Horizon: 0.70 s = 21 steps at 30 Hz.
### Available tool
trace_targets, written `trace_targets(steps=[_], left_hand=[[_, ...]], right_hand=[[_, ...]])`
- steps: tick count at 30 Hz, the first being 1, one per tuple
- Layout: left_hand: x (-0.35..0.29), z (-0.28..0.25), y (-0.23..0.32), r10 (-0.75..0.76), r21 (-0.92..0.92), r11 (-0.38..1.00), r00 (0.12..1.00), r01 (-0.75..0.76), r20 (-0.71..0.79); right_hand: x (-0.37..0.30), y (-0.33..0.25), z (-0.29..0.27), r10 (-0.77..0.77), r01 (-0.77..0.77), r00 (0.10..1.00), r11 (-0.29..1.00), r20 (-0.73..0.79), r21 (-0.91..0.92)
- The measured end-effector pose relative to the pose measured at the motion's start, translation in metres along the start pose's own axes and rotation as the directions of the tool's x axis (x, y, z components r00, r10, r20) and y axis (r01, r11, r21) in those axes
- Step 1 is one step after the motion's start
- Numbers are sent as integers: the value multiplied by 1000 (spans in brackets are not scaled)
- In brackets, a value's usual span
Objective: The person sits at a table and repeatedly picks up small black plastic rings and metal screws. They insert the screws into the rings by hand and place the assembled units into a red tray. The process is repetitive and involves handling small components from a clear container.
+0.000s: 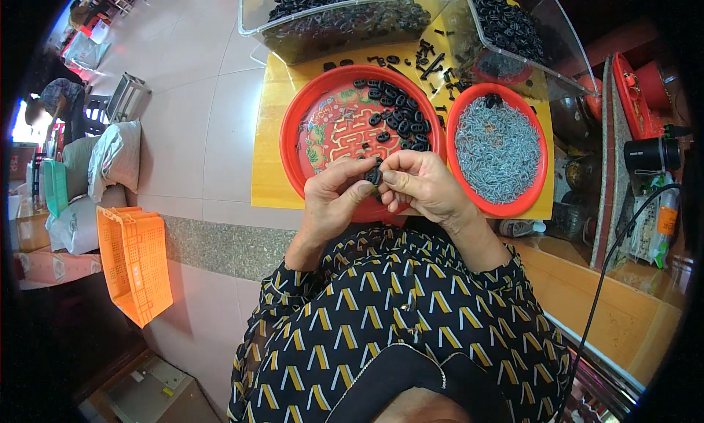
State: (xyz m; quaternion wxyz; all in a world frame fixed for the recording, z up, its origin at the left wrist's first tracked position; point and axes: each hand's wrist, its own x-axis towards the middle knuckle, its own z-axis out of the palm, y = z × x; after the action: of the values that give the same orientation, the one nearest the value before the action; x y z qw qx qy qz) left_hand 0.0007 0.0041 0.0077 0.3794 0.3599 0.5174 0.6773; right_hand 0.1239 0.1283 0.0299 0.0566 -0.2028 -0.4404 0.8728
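Over the near edge of a round red tray [289,148], my two hands meet around a small black oval plastic part [374,175]. My left hand [328,201] is closed, pinching the part between thumb and fingers. My right hand [433,190] is closed in a pinch against the part's right side; whatever its fingertips hold is hidden. Several like black oval parts [400,113] are heaped along the tray's right side, over its patterned bottom. To the right, a smaller red tray [543,140] holds a mass of silvery screws [499,155], with a few black pieces at its far edge.
Two clear plastic bins [352,28] [539,27] of black parts stand at the back of the yellow board [265,177]. Loose black pieces [431,60] lie between them. An orange crate [136,265] stands on the floor at left, and a black cable [598,291] runs down the right.
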Motion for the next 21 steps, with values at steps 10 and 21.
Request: trace_targets(steps=[10,21], left_hand=[[-2,4,4,21,51,998,999,-23,29],[-9,-14,5,236,609,762,970,-221,57]], right_hand=[[-5,-18,12,101,-139,976,971,-194,-194],[1,-104,-33,-636,314,734,628,-238,-712]])
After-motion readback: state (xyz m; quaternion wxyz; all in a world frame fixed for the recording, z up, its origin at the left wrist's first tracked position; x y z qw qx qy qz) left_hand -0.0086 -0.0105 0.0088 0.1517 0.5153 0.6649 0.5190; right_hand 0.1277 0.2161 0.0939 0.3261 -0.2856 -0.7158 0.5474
